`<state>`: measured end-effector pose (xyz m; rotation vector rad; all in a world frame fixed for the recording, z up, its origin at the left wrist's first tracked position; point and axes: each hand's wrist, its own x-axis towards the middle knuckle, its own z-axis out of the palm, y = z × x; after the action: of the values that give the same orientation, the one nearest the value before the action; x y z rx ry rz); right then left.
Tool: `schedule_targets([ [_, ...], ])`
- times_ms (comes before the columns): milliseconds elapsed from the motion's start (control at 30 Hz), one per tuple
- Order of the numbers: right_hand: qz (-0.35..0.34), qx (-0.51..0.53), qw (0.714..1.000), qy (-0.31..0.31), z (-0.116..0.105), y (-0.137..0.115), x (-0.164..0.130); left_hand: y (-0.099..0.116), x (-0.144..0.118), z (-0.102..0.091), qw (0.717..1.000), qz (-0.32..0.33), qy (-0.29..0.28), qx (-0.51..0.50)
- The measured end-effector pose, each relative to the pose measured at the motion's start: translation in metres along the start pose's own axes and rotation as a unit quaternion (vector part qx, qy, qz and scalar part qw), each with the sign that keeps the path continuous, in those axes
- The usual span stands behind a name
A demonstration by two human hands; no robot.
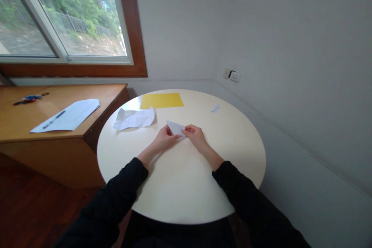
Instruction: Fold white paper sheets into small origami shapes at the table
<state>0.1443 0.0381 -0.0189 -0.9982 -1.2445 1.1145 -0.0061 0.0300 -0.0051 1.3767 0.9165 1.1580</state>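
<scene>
A small folded white paper (175, 127), triangular in shape, sits just above the round cream table (180, 186) near its middle. My left hand (165, 136) pinches its near left edge. My right hand (195, 135) grips its right end. Both arms wear black sleeves and reach in from the bottom of the view.
A crumpled white sheet (134, 118) lies left of my hands and a yellow sheet (161, 100) lies at the table's far edge. A small folded white paper piece (215, 107) rests far right. A wooden desk (17, 124) at left holds a white paper with a pen (67, 116).
</scene>
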Motion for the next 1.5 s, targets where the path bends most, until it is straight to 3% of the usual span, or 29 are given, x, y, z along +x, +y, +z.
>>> schedule_targets([
  [233, 0.023, 0.0, 1.0, 0.01, -0.001, -0.001, 0.0, -0.01, 0.006, -0.005, 1.0, 0.005, -0.009, 0.025],
  [467, 0.022, -0.004, 1.0, 0.004, -0.001, -0.003, -0.002, -0.011, 0.005, -0.008, 0.999, 0.025, 0.038, 0.003],
  [633, 0.013, 0.0, 1.0, -0.026, 0.002, -0.002, -0.002, -0.005, 0.004, -0.004, 0.998, -0.011, 0.035, -0.046],
  [767, 0.025, 0.009, 0.998, -0.056, 0.004, -0.003, -0.003, 0.003, 0.0, 0.0, 1.0, -0.013, 0.014, -0.013],
  [967, 0.034, 0.006, 0.996, -0.078, 0.002, -0.004, -0.003, 0.006, -0.002, -0.001, 0.998, 0.018, 0.012, 0.057],
  [1500, -0.008, 0.007, 0.999, -0.039, 0.002, -0.001, -0.001, -0.002, 0.006, -0.004, 0.995, 0.094, 0.004, 0.015],
])
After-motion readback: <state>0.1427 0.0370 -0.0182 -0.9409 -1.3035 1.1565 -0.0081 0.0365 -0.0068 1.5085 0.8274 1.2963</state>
